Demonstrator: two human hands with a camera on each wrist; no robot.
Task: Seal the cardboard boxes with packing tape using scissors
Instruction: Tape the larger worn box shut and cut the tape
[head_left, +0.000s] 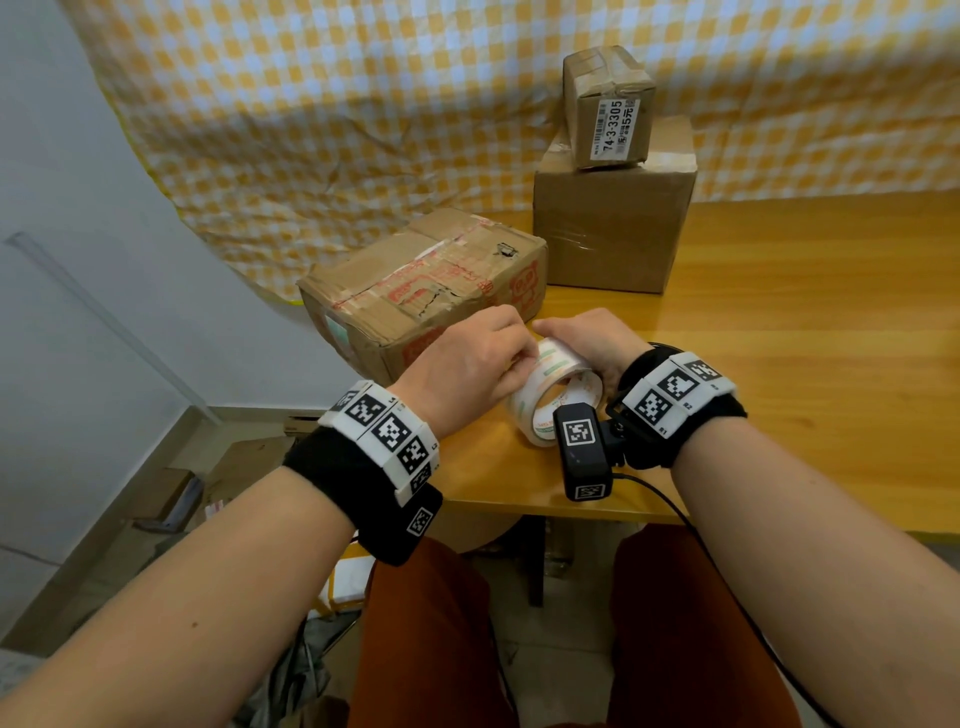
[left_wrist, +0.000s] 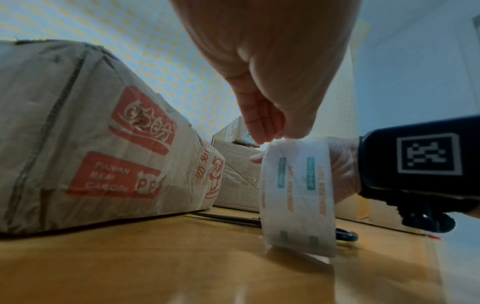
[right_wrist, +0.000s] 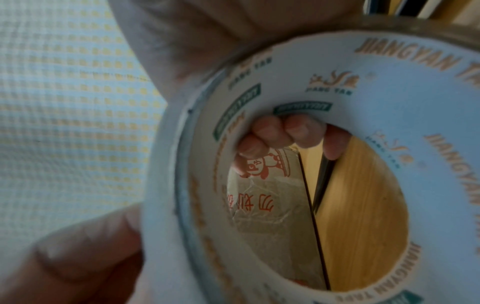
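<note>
A roll of packing tape (head_left: 558, 397) stands on edge near the front edge of the wooden tabletop (head_left: 805, 364), held between both hands. The right hand (head_left: 592, 340) wraps around the roll's right side and top; in the right wrist view its fingers (right_wrist: 288, 131) curl through the white printed core while the thumb (right_wrist: 85, 251) presses the outer face. The left hand (head_left: 467, 358) reaches over from the left, and in the left wrist view its fingers (left_wrist: 262, 125) are bunched together, pinching at the top of the roll's outer band (left_wrist: 298, 193); a loose tape end cannot be made out.

Just beyond the roll lie the scissors (left_wrist: 231, 219), flat on the tabletop with a dark handle loop showing past the roll's right side. Directly behind and to the left sits a worn cardboard box with red print (head_left: 421, 291). Farther right stands a plain cardboard box (head_left: 613, 228), with a small labelled box (head_left: 608, 109) stacked on top. A yellow checked cloth (head_left: 337, 104) hangs behind.
</note>
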